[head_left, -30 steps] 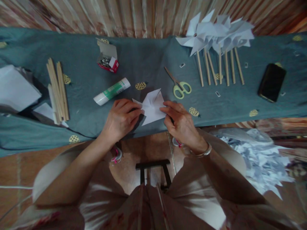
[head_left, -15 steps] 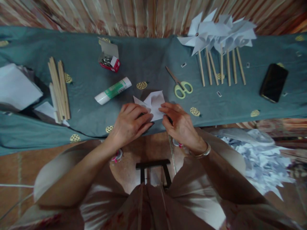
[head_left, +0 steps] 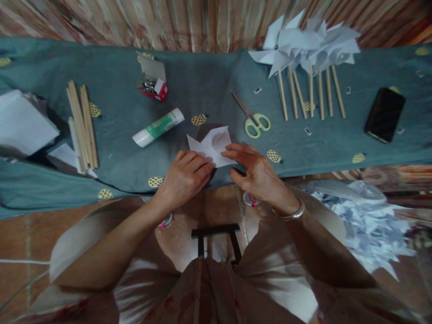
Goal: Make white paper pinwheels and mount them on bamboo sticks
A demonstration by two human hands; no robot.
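Note:
A small sheet of white paper (head_left: 216, 138), cut and partly folded, lies near the table's front edge between my hands. My left hand (head_left: 189, 173) is closed on its lower left part, fingertips pressed together there. Over the right side rests my right hand (head_left: 254, 168), its fingers apart, the fingertips touching the paper and the thumb away from it. Scissors with light green handles (head_left: 257, 125) lie just beyond my right hand. To the upper left of the paper is a green and white glue stick (head_left: 158, 127).
White paper pinwheels (head_left: 303, 47) on wooden sticks lie at the back right, near a black phone (head_left: 384, 114). An open red box of metal pins (head_left: 152, 85) stands at the back. Wooden sticks (head_left: 83, 126) and stacked paper (head_left: 25, 121) lie left. A bag of paper pieces (head_left: 367, 225) sits lower right.
My right hand has shifted slightly right, its thumb and fingers spreading a little. My left hand has drawn slightly down, showing more of the paper.

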